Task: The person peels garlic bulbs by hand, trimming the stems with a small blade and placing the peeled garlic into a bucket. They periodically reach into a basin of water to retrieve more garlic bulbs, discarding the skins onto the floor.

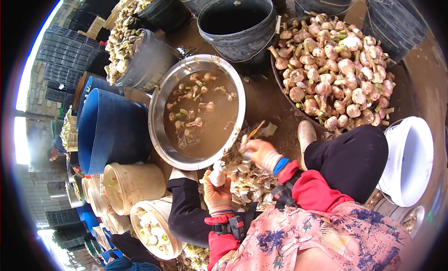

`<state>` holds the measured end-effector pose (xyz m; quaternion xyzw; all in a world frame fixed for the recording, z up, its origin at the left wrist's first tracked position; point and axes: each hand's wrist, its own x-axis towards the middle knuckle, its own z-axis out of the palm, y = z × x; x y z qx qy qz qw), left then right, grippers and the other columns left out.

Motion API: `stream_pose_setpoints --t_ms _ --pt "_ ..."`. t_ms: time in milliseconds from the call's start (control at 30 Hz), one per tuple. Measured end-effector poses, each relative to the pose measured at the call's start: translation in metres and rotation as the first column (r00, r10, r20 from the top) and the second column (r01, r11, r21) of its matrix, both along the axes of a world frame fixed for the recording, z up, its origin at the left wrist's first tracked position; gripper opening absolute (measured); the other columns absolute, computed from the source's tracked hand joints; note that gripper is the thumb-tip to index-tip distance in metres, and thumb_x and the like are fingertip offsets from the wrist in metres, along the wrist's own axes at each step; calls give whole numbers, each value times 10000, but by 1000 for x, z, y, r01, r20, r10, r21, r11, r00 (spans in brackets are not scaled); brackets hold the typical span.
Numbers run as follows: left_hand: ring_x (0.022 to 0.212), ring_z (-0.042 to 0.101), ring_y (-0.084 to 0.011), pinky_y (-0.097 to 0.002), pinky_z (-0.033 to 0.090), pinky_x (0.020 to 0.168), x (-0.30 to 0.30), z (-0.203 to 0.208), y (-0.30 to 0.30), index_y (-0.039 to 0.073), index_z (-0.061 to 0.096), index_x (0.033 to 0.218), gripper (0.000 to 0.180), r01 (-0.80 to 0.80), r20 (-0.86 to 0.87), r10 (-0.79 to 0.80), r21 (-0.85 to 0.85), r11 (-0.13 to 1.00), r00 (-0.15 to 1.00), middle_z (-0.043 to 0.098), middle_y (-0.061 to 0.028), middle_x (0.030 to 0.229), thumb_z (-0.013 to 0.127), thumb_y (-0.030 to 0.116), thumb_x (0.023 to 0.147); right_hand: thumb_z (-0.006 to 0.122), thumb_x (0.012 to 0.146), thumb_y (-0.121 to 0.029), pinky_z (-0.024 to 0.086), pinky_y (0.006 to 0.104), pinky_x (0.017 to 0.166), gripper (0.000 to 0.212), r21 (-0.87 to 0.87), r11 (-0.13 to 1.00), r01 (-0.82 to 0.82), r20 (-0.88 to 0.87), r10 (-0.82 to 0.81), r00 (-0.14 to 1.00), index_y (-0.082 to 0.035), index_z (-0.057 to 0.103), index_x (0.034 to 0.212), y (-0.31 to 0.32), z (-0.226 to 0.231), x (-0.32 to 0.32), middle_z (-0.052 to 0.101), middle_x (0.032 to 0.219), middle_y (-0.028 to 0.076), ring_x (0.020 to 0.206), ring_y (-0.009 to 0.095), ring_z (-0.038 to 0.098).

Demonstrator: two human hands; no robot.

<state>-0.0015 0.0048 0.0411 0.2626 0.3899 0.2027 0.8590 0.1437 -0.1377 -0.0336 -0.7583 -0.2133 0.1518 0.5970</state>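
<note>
- Wet brown floor (262, 99) carries a metal basin (157, 126) of murky water, flanked by a blue tub (114, 131) and a heaped garlic pile (333, 77).
- Garlic bulb (217, 177): rounded, whitish, smooth-looking, just beyond the basin's near rim, grasped in the left hand (218, 196).
- Right hand (264, 155): fingers curled above husks (249, 184); I cannot tell whether it grips the blurred pale scrap (244, 145) there.
- Bare floor shows between the basin's right edge and the pile.
</note>
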Motion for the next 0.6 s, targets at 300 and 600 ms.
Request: stream_pose_setpoints --t_ms 300,600 --pt "953 601 -237 -404 544 784 0 -1 -7 12 478 1171 337 198 34 -212 238 951 977 591 -133 1050 555 122 862 597 821 -19 494 232 680 267 406 893 194 -686 158 710 -23 582 1088 23 63 -16 627 952 61 806 110 580" --pt "1093 527 -369 -443 506 863 -12 29 5 79 504 1152 365 74 326 -50 -61 995 944 564 -162 1150 553 64 791 556 826 -38 512 244 606 190 367 737 567 -841 3 541 -37 613 1007 6 44 9 607 924 50 769 124 580"
